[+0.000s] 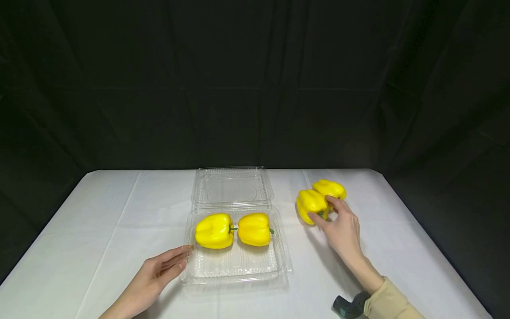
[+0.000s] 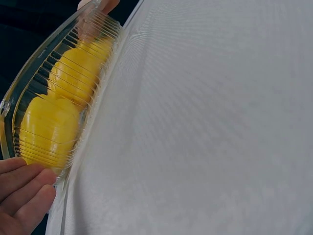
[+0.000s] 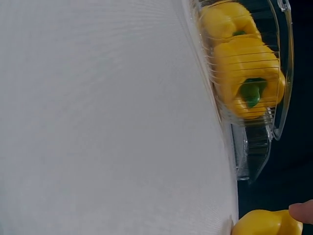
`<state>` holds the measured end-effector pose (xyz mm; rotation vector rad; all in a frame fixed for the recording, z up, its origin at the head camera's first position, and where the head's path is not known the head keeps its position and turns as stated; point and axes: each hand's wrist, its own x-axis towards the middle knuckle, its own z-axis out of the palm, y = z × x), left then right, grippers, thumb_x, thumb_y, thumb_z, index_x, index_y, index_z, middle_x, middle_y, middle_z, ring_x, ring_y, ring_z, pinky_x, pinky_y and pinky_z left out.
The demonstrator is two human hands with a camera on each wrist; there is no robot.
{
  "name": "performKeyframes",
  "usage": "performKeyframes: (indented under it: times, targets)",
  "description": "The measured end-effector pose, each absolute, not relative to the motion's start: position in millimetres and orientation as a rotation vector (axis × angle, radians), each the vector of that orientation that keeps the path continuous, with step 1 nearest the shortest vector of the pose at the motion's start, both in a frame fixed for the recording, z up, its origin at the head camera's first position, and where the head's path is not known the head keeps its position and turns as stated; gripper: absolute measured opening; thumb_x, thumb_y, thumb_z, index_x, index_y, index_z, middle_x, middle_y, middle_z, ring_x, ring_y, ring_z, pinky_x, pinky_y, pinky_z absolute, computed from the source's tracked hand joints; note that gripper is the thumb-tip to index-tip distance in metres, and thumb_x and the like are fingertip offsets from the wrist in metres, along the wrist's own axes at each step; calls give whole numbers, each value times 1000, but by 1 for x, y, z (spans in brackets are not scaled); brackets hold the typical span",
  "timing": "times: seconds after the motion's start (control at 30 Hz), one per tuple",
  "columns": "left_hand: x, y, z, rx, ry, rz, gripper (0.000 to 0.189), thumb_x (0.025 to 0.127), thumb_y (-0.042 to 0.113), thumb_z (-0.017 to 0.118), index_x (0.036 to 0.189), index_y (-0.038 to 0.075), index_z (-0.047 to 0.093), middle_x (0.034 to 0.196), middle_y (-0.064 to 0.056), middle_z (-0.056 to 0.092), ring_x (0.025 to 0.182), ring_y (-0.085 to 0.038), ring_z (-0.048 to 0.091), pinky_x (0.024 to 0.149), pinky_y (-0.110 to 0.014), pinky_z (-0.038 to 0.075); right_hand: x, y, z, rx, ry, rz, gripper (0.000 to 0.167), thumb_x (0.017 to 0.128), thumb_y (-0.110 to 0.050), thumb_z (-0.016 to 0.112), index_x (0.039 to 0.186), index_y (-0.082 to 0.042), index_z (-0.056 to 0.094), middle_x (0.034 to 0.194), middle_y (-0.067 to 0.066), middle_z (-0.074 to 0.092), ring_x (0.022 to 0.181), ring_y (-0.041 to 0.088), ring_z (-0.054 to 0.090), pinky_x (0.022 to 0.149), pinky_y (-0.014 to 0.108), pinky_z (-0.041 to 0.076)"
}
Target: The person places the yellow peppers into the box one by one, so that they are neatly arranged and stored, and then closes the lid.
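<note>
Two yellow bell peppers lie side by side in the base of a clear plastic clamshell container. My left hand is at the container's left edge, its fingers fairly straight with the fingertips right at the wall; the left wrist view shows those fingers against the ribbed side. Over on the right, my right hand holds the nearer of two more yellow bell peppers between thumb and fingers. The other pepper sits just behind it. Only a fingertip shows at the pepper in the right wrist view.
The container's lid lies folded back toward the table's far edge. A dark device shows by the right sleeve. White cloth covers the table, and a black curtain hangs behind it.
</note>
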<state>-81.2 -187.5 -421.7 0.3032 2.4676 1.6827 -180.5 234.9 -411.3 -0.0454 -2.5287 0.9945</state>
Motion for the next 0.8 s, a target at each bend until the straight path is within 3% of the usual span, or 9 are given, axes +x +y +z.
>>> performKeyframes:
  times: [0.57, 0.8]
  targets:
    - [-81, -188, -422, 334, 2470, 1676, 45, 104, 26, 56, 141, 0, 54, 143, -17, 56, 128, -28, 57, 95, -14, 46, -187, 233, -429, -45, -2470, 1027, 68, 80, -23, 86, 135, 3, 56, 124, 22, 62, 114, 40, 59, 97, 55, 45]
    - [-81, -188, -423, 356, 2469, 1688, 45, 103, 24, 57, 140, -1, 53, 143, -19, 56, 124, -9, 58, 95, -14, 47, -188, 232, -431, -61, -2474, 1046, 69, 80, -21, 85, 136, 5, 55, 127, 23, 61, 116, 41, 59, 99, 55, 44]
